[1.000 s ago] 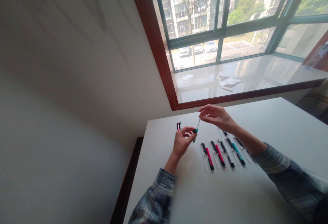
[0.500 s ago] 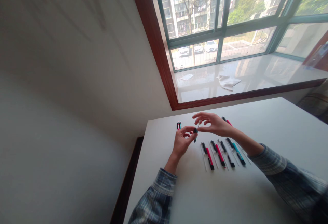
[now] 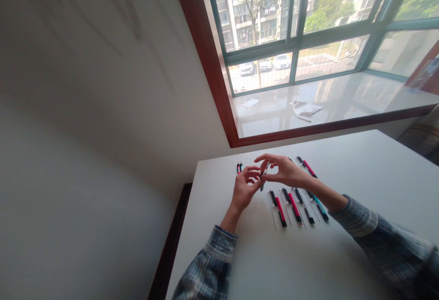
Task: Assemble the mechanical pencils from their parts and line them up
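over the far end of the white table, both hands are up off the surface, meeting in mid-air; the left hand has its fingers curled in and pressed together around a slim dark pen; the right hand reaches across, thumb and forefinger pinching near the pen's upper end, the other fingers loosely curled behind; the fingertips cover most of the pen, so exactly where each one touches is hard to make out; only a thin pale tip shows above the grip and a dark stub below it; just below the hands, a row of pens lies side by side, a pink pen, a second pink pen, a black pen and a teal pen, its upper end tucked behind the right forearm; thin clear strips lie alongside them; past the right wrist sits another pink pen; left of the hands, at the table's far edge, stands a tiny pink-and-teal pair of pens, too small to read; plaid sleeves run out of frame at the bottom; beyond the table, a folded cloth lies on the window sill.
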A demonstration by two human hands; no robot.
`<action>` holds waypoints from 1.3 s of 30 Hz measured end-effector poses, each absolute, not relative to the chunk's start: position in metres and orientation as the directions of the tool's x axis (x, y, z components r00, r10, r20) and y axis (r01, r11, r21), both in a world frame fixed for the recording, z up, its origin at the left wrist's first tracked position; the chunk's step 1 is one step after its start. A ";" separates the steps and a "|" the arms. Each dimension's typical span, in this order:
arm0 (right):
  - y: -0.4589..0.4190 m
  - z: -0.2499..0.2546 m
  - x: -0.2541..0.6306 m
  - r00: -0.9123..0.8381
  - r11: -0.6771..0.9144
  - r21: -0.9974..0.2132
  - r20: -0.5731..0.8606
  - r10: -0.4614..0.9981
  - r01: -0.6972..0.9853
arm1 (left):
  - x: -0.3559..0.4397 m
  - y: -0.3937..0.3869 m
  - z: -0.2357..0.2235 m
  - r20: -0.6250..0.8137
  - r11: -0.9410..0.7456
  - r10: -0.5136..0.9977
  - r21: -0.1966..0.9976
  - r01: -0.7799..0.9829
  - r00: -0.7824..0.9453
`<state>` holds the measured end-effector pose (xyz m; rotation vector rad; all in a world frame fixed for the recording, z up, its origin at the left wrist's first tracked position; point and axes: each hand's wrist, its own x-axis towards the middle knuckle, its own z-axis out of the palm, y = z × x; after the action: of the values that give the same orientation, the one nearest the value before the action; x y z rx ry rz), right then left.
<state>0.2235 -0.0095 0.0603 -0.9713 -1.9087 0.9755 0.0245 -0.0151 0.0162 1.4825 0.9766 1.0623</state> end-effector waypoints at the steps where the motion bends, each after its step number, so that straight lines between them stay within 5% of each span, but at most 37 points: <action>1: -0.009 0.060 0.223 -0.406 0.416 -0.868 0.290 0.867 0.270 | 0.024 -0.015 0.016 0.126 -0.146 0.951 0.988 0.053 0.281; 10: 0.002 0.073 0.247 -0.068 0.377 -0.925 0.379 0.923 -0.047 | 0.023 -0.014 0.013 0.111 -0.133 0.961 0.989 0.070 0.254; 14: 0.006 0.078 0.260 0.036 0.358 -0.933 0.357 0.933 -0.025 | 0.021 -0.013 0.008 0.107 -0.125 0.965 0.990 0.061 0.240; 25: 0.006 0.076 0.257 -0.027 0.393 -0.915 0.392 0.919 0.092 | 0.020 -0.013 0.007 -0.016 0.066 0.977 0.971 -0.231 0.212; 39: 0.007 0.073 0.260 -0.086 0.311 -0.944 0.321 0.943 -0.110 | 0.020 -0.013 0.007 0.030 -0.004 0.975 0.993 -0.117 0.222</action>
<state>0.2596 0.0070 0.0733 -0.8515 -1.3480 1.0829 0.0201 -0.0134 0.0069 1.2344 0.9510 1.1070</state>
